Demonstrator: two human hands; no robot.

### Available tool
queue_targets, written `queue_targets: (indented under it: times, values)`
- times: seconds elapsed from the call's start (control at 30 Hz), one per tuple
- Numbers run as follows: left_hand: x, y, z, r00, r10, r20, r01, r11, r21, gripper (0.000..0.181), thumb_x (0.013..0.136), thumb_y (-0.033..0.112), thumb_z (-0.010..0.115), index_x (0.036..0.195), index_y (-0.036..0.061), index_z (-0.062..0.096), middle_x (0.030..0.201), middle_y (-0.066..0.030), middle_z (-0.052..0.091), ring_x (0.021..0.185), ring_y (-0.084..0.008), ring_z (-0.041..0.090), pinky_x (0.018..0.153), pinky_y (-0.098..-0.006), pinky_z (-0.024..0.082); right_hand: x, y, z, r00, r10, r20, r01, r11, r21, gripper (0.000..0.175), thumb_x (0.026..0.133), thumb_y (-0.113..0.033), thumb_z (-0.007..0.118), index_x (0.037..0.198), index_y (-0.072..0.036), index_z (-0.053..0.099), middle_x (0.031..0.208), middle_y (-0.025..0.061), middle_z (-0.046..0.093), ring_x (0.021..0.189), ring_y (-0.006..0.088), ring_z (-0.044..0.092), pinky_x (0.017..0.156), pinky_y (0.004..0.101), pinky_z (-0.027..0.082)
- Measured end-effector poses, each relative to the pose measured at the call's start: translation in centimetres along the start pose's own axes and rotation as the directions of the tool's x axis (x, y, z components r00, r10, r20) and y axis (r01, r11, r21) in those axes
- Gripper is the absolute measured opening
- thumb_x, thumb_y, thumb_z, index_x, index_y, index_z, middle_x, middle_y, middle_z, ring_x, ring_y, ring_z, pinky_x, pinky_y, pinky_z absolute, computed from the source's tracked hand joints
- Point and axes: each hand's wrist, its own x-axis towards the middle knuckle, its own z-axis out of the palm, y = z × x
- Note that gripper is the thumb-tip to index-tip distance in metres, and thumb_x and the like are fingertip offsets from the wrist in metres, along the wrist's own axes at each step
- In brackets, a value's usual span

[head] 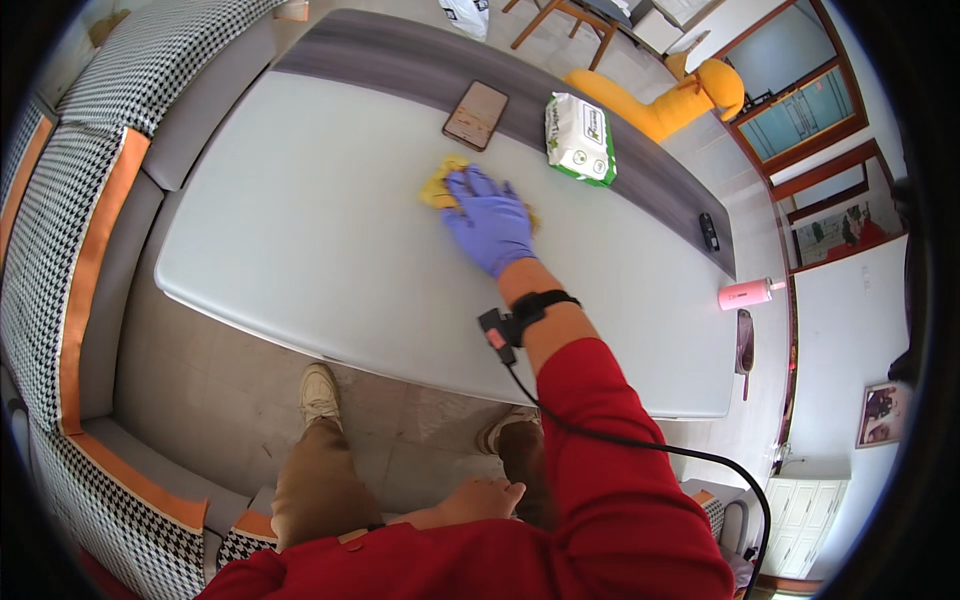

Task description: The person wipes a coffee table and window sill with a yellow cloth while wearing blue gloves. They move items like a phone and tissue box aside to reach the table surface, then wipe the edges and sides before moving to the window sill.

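Note:
Gloved in purple, my right hand (491,221) presses flat on a yellow cloth (442,186) on the pale tabletop (322,217). The cloth shows past the fingertips and beside the palm. A smartphone (476,115) with its screen lit lies just beyond the fingers. To its right rests a white and green pack of wipes (581,140) that bears writing. My bare left hand (484,496) is held low in front of my body, fingers curled, with nothing visible in it. Part of that hand is hidden from the camera.
A black device (708,232) lies on the table's dark grey band. Near the right edge stands a pink tumbler (745,293). A grey sofa (112,300) with houndstooth covers runs along the left. Beyond the table are a yellow plush toy (667,105) and a wooden chair (566,22). A black cable (637,440) trails from my right wrist.

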Motion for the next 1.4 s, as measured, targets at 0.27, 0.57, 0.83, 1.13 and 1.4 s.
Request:
queue_targets:
  times: [0.27, 0.57, 0.83, 1.13, 1.4]
  values:
    - [0.7, 0.5, 0.3, 0.998, -0.06, 0.011, 0.06, 0.997, 0.043, 0.055, 0.094, 0.044, 0.059, 0.129, 0.002, 0.05, 0.116, -0.0188, 0.064, 0.11, -0.0346, 0.063, 0.091, -0.0485, 0.047, -16.3, 24.1, -0.8, 0.747, 0.664, -0.03, -0.665, 0.746, -0.043, 0.062, 0.102, -0.046, 0.038, 0.151, -0.008, 0.041, 0.157, 0.0133, 0.04, 0.146, 0.0266, 0.035, 0.12, 0.0378, 0.026]
    - [0.0, 1.0, 0.3, 0.998, -0.047, 0.046, 0.045, 0.998, 0.037, 0.058, 0.092, 0.042, 0.061, 0.135, 0.0058, 0.047, 0.119, -0.017, 0.064, 0.115, -0.0346, 0.06, 0.098, -0.0493, 0.041, -34.3, 25.0, -2.5, 0.188, 0.981, -0.054, -0.982, 0.187, -0.03, 0.065, 0.102, -0.053, 0.028, 0.155, -0.015, 0.035, 0.16, 0.0145, 0.032, 0.144, 0.0327, 0.038, 0.118, 0.0438, 0.03]
    - [-2.7, 1.0, 0.8, 0.982, 0.082, -0.172, -0.068, 0.994, 0.085, 0.05, 0.087, 0.039, 0.066, 0.123, 0.0052, 0.057, 0.108, -0.0154, 0.065, 0.102, -0.0335, 0.066, 0.087, -0.0482, 0.048, -18.3, 15.8, -0.2, 0.461, 0.887, -0.022, -0.882, 0.455, -0.12, 0.066, 0.102, -0.053, 0.03, 0.155, -0.013, 0.036, 0.162, 0.0065, 0.032, 0.15, 0.0209, 0.029, 0.121, 0.0427, 0.022]
    - [-0.2, 0.7, 2.2, 0.989, 0.093, -0.114, -0.074, 0.984, 0.161, 0.058, 0.087, 0.049, 0.066, 0.123, 0.0047, 0.057, 0.105, -0.0179, 0.066, 0.097, -0.0337, 0.067, 0.079, -0.0467, 0.051, -1.9, -13.2, 1.2, 0.99, 0.066, -0.126, -0.068, 0.997, -0.019, 0.061, 0.096, -0.045, 0.046, 0.145, -0.008, 0.049, 0.151, 0.0119, 0.046, 0.144, 0.0271, 0.037, 0.116, 0.0556, 0.026]
    - [1.0, -1.5, 3.2, 0.992, 0.069, -0.109, -0.075, 0.996, -0.048, 0.063, 0.087, 0.052, 0.065, 0.123, 0.001, 0.056, 0.104, -0.0188, 0.066, 0.096, -0.0374, 0.066, 0.082, -0.0485, 0.052, -2.1, -16.4, 0.0, 0.902, -0.428, -0.051, 0.423, 0.858, 0.292, 0.065, 0.092, -0.047, 0.058, 0.145, -0.01, 0.049, 0.152, 0.017, 0.043, 0.14, 0.0309, 0.041, 0.12, 0.0508, 0.023]
